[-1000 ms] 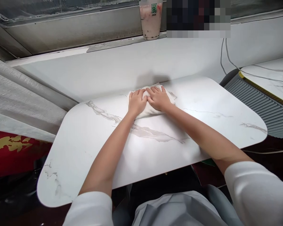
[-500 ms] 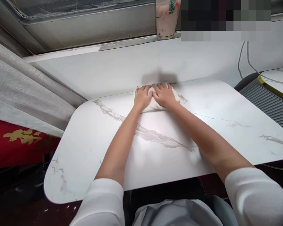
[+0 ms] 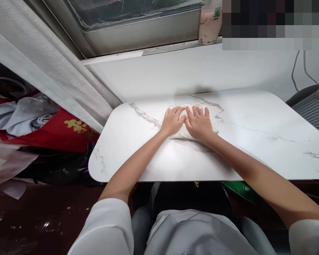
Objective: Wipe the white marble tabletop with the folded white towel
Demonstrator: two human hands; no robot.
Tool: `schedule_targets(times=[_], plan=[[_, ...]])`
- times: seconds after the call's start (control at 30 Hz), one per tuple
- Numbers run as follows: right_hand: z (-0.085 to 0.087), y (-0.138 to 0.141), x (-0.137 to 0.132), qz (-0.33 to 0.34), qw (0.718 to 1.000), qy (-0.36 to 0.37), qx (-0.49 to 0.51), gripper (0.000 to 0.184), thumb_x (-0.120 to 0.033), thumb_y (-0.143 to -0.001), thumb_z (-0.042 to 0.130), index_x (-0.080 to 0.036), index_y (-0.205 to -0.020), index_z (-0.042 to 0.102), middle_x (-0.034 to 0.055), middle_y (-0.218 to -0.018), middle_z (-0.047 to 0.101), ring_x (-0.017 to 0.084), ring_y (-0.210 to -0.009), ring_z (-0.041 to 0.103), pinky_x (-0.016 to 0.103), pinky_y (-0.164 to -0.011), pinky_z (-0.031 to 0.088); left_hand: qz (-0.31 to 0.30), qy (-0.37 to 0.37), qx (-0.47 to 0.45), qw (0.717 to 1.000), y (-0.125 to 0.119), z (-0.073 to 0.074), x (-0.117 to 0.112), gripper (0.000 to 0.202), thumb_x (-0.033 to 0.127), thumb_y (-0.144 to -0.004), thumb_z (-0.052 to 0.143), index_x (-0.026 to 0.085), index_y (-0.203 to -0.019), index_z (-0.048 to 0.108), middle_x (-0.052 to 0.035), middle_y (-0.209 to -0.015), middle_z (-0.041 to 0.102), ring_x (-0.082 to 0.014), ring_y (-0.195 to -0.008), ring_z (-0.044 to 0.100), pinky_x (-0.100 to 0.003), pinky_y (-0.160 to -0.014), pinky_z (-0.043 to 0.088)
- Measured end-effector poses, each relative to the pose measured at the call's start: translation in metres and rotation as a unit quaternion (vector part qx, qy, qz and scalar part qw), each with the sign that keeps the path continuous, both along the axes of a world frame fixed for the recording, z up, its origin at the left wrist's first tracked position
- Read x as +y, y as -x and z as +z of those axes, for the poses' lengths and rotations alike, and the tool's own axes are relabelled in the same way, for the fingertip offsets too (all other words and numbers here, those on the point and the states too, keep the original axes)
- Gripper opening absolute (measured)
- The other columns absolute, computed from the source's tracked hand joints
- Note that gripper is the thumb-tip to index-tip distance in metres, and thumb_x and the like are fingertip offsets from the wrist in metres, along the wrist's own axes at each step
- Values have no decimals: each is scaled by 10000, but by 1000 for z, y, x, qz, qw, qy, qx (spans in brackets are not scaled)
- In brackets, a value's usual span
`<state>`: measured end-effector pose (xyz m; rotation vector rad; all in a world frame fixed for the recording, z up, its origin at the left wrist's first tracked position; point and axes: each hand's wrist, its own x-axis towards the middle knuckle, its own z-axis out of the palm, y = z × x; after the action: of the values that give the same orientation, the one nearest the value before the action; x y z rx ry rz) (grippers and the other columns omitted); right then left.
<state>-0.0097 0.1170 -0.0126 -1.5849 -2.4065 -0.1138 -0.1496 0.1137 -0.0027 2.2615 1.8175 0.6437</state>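
A folded white cloth (image 3: 183,134) lies on the white marble-patterned table (image 3: 257,148), under both of my hands. My left hand (image 3: 173,121) rests flat on its left part, fingers stretched away from me. Beside it, my right hand (image 3: 200,123) presses on the right part with fingers spread. The thumbs almost meet over the middle of the cloth. Most of the cloth is covered by my hands; its near edge and a strip between them show.
A cup with a pinkish drink (image 3: 209,28) stands on the window ledge behind the table. A pale curtain (image 3: 61,67) hangs at left, near a red bag (image 3: 66,136) with grey fabric in it. At right are cables (image 3: 304,63) and a grey ribbed object (image 3: 313,111).
Both hands and the cloth have come back from the table's far edge toward me. The view has turned left, showing more of the red bag.
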Motion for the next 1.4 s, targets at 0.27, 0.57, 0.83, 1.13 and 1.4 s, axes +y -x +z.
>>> schedule_targets(times=[0.27, 0.57, 0.83, 1.13, 1.4], plan=[[-1, -5, -91, 63, 997, -30, -20, 568, -305, -1016, 257, -83, -1520, 399, 228, -1503, 460, 351, -1400, 407, 607, -1161, 207, 42, 21, 54, 997, -3, 0, -105, 456, 263, -1011, 341, 180, -1447, 447, -97, -1543, 468, -206, -1473, 356, -459, -1269, 139], [3, -1, -149, 109, 992, -57, -19, 556, -310, -1012, 330, -70, -1502, 436, 255, -1477, 482, 383, -1388, 422, 612, -1153, 236, 31, 9, 56, 998, 5, 3, -172, 483, 278, -1032, 280, 121, -1468, 417, -136, -1541, 459, -238, -1479, 335, -501, -1263, 152], [3, 10, -128, 132, 991, -22, -16, 576, -326, -1010, 294, -59, -1508, 411, 238, -1521, 433, 388, -1461, 302, 620, -1168, 196, 47, 47, 65, 996, 13, 6, -159, 493, 251, -1017, 303, 99, -1474, 408, -150, -1561, 430, -248, -1487, 321, -510, -1260, 138], [4, 62, -20, 150, 986, 20, 76, 596, -282, -969, 263, -99, -1529, 352, 157, -1519, 457, 317, -1424, 345, 552, -1177, 198, 98, 20, 40, 994, 65, 1, -60, 459, 266, -996, 341, 171, -1427, 465, -103, -1506, 506, -211, -1438, 395, -464, -1248, 173], [0, 103, 66, 106, 988, -1, 116, 465, -211, -929, 290, -98, -1272, 582, 179, -1290, 630, 292, -1263, 486, 483, -1136, 253, 105, 10, 19, 994, 104, -2, 26, 448, 302, -988, 347, 207, -1404, 483, -76, -1478, 540, -204, -1405, 430, -453, -1238, 193]])
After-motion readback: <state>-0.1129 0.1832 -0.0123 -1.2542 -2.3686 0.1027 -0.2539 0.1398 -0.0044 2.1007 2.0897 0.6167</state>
